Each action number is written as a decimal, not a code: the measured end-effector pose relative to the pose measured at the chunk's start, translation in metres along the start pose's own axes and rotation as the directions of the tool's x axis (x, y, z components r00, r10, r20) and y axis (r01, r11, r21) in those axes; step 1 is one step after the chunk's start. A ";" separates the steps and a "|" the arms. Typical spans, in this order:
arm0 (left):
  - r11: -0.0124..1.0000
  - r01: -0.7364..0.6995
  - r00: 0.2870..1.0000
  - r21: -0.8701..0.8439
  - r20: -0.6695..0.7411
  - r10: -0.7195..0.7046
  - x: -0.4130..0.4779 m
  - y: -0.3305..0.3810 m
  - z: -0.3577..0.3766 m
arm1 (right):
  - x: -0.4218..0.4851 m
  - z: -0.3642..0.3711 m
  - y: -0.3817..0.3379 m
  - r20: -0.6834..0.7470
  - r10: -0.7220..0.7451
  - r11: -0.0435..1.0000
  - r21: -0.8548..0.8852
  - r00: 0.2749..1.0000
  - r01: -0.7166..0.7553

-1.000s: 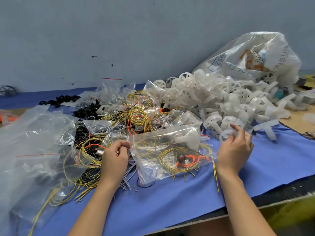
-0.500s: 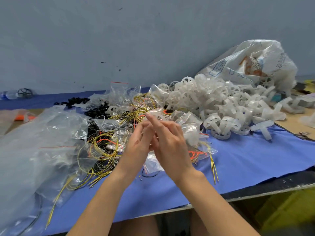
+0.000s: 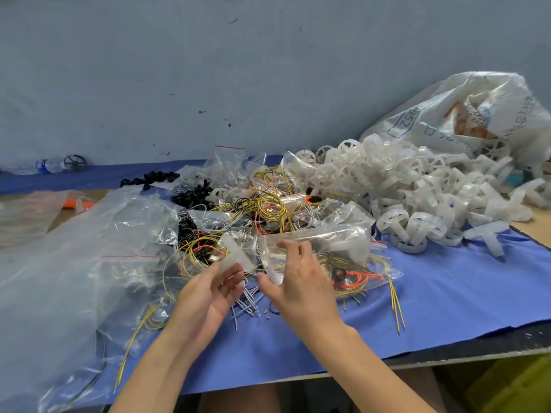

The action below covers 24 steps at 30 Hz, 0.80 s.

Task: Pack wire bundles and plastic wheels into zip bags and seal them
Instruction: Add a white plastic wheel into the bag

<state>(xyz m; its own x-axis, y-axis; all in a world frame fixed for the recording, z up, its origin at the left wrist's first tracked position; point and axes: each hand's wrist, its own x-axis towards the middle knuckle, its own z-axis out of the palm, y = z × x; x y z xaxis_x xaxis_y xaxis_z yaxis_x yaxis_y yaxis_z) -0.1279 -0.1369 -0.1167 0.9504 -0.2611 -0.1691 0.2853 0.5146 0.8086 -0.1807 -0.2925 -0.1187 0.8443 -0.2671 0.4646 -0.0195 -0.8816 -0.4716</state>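
- Head view: your right grip pinches the mouth of one bag, which lies on the worktop with one wire bundle inside. Your left grip grasps one wheel just beside that mouth.
- Hold the mouth wide and feed the wheel in clear of the wires, so the zip can close flat.
- The heap holds too many wheels to count.
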 end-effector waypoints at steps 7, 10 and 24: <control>0.986 0.140 0.988 -0.094 0.084 -0.132 0.000 -0.016 0.002 | -0.005 0.005 0.008 0.007 0.080 0.997 0.013 0.997 -0.080; 0.977 0.185 0.975 -0.104 0.142 -0.170 0.003 -0.018 0.008 | -0.008 -0.001 0.008 -0.099 0.081 0.996 0.053 0.992 -0.076; 0.845 -0.132 0.957 0.519 0.290 -0.029 0.020 -0.031 0.034 | -0.012 -0.011 0.007 -0.307 0.095 0.986 0.161 0.947 -0.047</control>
<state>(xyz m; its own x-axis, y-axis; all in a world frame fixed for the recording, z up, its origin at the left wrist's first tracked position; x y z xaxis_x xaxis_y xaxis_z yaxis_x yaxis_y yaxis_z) -0.1216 -0.1861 -0.1256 0.8651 -0.5011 -0.0220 0.0515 0.0452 0.9976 -0.1965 -0.2997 -0.1195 0.6332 -0.4563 0.6251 0.0272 -0.7941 -0.6072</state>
